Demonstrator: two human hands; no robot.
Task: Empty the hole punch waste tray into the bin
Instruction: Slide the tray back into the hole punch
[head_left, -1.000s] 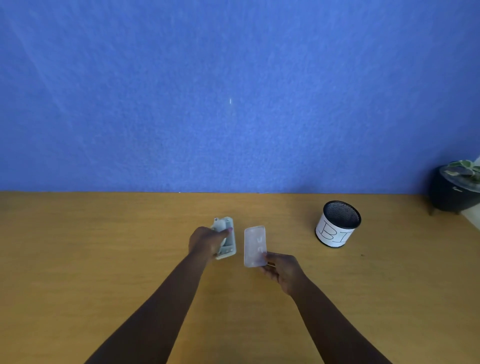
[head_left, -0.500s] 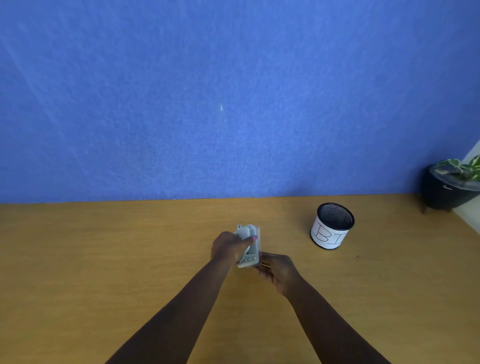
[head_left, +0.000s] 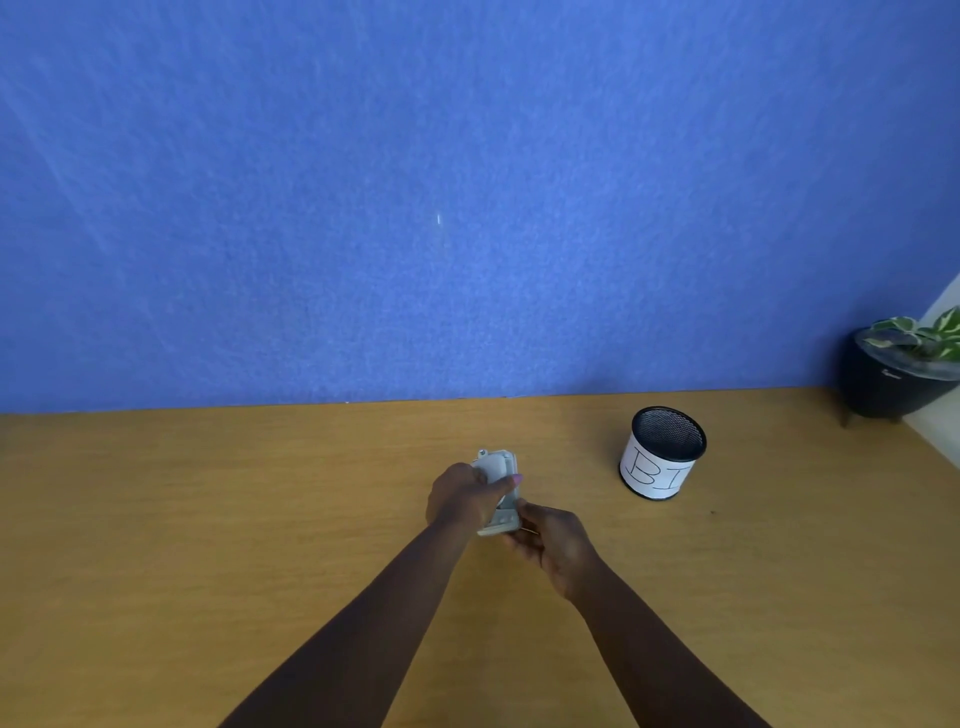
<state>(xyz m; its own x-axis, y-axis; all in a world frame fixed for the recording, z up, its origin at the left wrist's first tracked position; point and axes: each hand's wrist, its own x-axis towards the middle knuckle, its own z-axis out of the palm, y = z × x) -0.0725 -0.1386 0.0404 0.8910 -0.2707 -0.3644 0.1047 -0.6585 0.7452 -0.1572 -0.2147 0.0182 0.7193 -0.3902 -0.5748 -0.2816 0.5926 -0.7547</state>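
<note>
A pale grey hole punch (head_left: 497, 464) is held above the wooden desk (head_left: 208, 519) near its middle. My left hand (head_left: 465, 496) wraps its body from the left, thumb across the top. My right hand (head_left: 550, 535) grips the punch's near end, where the translucent waste tray (head_left: 501, 522) sits against the underside; most of the tray is hidden by both hands. The bin (head_left: 664, 453), a black mesh cup with a white paper label, stands upright to the right, well apart from my hands.
A dark pot with a green-and-white plant (head_left: 901, 371) stands at the desk's far right corner. A blue felt wall (head_left: 467, 208) rises straight behind the desk. The desk's right edge runs past the pot.
A second ago my right hand held the tray apart, right of the punch. The tray now lies against the punch, my hands are together, and both have shifted slightly right.
</note>
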